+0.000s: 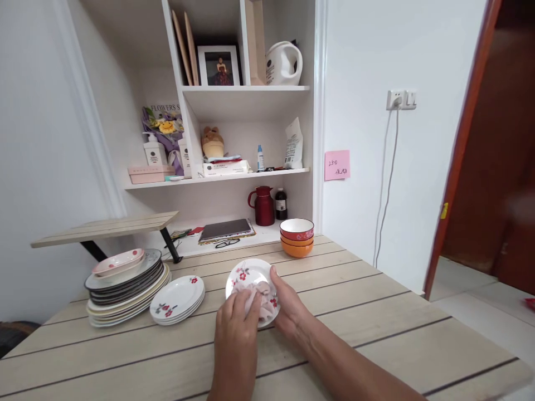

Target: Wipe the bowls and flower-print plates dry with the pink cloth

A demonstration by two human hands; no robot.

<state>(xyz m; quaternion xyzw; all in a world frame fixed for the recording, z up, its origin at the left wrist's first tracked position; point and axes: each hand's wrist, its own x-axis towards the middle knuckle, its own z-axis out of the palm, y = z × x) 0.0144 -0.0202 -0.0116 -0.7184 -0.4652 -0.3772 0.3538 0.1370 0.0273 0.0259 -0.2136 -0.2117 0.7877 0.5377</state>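
Observation:
A small white plate (pixel 256 267) with red flowers is tilted up above the table. My right hand (pixel 288 303) grips its right rim, thumb on the face and fingers hidden behind. Against the plate's face, my left hand (pixel 240 323) presses a crumpled pale pink cloth (pixel 263 289), with its fingers closed on it. Left of my hands lies a short stack of matching small plates (pixel 179 298). Further left stands a taller stack of larger plates (pixel 125 292), topped by an oval dish (pixel 119 262) with pink spots.
Red and orange bowls (pixel 296 239) are stacked at the table's back right. A raised wooden stand (pixel 108 228) juts over the back left. Behind the slatted table (pixel 368 328), the shelf holds a laptop (pixel 225 230), glasses (pixel 228 243), a red jug (pixel 263 206) and a dark bottle (pixel 281 204).

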